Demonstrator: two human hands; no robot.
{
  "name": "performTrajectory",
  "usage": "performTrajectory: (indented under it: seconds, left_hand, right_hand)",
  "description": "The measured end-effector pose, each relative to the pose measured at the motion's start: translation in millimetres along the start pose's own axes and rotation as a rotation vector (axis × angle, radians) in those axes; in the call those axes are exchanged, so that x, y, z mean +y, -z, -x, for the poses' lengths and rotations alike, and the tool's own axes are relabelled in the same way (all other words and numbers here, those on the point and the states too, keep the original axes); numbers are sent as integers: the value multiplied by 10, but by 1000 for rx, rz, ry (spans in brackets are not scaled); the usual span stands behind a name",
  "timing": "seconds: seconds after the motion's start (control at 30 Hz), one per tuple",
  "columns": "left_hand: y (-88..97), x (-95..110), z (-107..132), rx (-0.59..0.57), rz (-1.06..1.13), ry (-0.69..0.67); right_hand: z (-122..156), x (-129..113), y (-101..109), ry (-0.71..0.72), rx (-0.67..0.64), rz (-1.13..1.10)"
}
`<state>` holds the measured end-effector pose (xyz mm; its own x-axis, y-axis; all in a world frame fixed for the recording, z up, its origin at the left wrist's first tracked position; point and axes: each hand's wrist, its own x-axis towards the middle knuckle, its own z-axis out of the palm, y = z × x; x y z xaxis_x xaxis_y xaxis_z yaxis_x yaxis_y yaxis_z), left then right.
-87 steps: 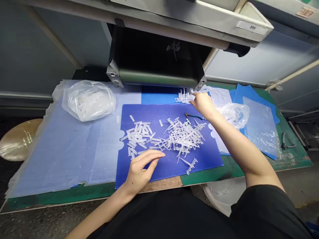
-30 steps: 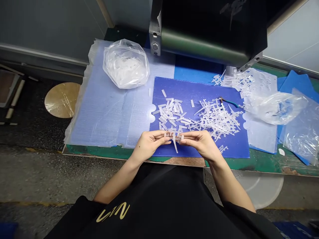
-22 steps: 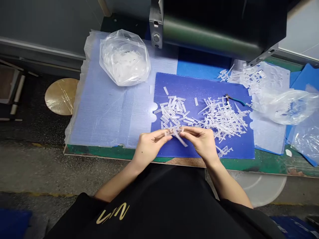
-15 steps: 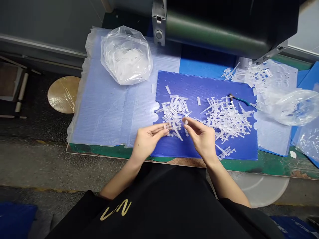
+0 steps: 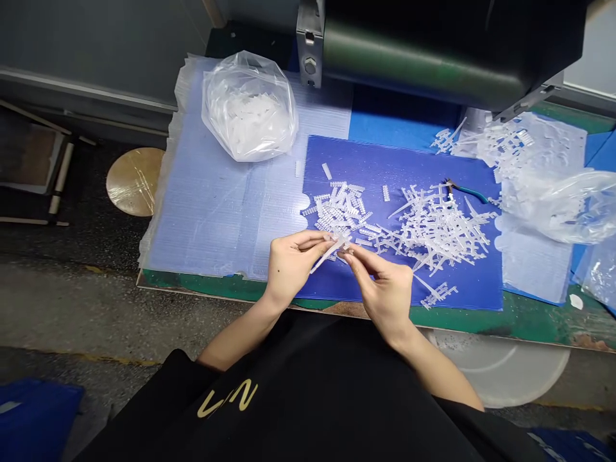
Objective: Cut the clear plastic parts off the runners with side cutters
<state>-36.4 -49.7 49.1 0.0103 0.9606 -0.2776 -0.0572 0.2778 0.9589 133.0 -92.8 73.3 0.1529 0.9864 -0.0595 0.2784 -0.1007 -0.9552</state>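
Note:
My left hand [image 5: 294, 266] pinches a white plastic sprue [image 5: 327, 255], whose long stem points down and to the left. My right hand [image 5: 387, 285] is closed on the right side of the same sprue, and the fingertips of both hands nearly meet. Just beyond the fingers lies a pile of small white toothed plastic pieces [image 5: 339, 208]. A larger heap of branched white sprues [image 5: 440, 228] spreads to the right of my hands. All of this rests on a dark blue corrugated sheet [image 5: 332, 292]. The exact grip points are partly hidden by my fingers.
Nippers with teal handles [image 5: 469, 191] lie behind the sprue heap. A clear bag [image 5: 250, 109] of white pieces stands at the back left. Another clear plastic bag [image 5: 568, 205] sits at the right, near more sprues. A dark roller-like machine part [image 5: 423, 64] overhangs the back edge.
My right hand has moved left and met the sprue held by my left hand. The sprue has turned, its stem swinging from lower right to lower left. The view has shifted slightly.

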Motion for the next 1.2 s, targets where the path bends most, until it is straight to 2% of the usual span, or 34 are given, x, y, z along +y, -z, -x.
performTrajectory:
  seconds: [0.1, 0.23, 0.3, 0.47, 0.53, 0.6, 0.7, 0.83, 0.93, 1.0, 1.1, 1.2]
  left_hand:
    - [-64, 58, 4, -22, 6, -35]
    - [-68, 121, -80, -278, 34, 65]
    - [-56, 135, -157, -321, -18, 47]
    - [-53, 135, -394, -199, -465, -262]
    - [-99, 171, -506, -215, -624, -387]
    - [-222, 250, -663, -253, -712, -486]
    - [-631, 425, -1055, -334, -766, -550]
    - [-1530, 603, -1823, -462, -883, -547]
    - [-2183, 615, -2310, -460, -970, -499]
    - [-2497, 580, -2485, -439, -1002, -461]
    - [-2742, 534, -2528, -415, -1006, -453]
    - [-2710, 584, -2406, -388, -995, -507]
  right_hand:
    - [4, -5, 92, -33, 38, -64]
    - [-61, 70, 372, -90, 9, -152]
    - [-39, 99, 546, -83, 53, -144]
    - [102, 144, 1002, 64, 379, 82]
    - [89, 215, 1216, 142, 517, 210]
    - [15, 328, 1440, 198, 588, 318]
    - [-144, 511, 1727, 252, 566, 432]
    - [-217, 613, 1946, 317, 545, 512]
    - [-138, 610, 2033, 336, 594, 537]
    - [-75, 619, 2075, 335, 614, 543]
    - [-16, 650, 2117, 331, 622, 539]
    - [31, 622, 2127, 344, 612, 530]
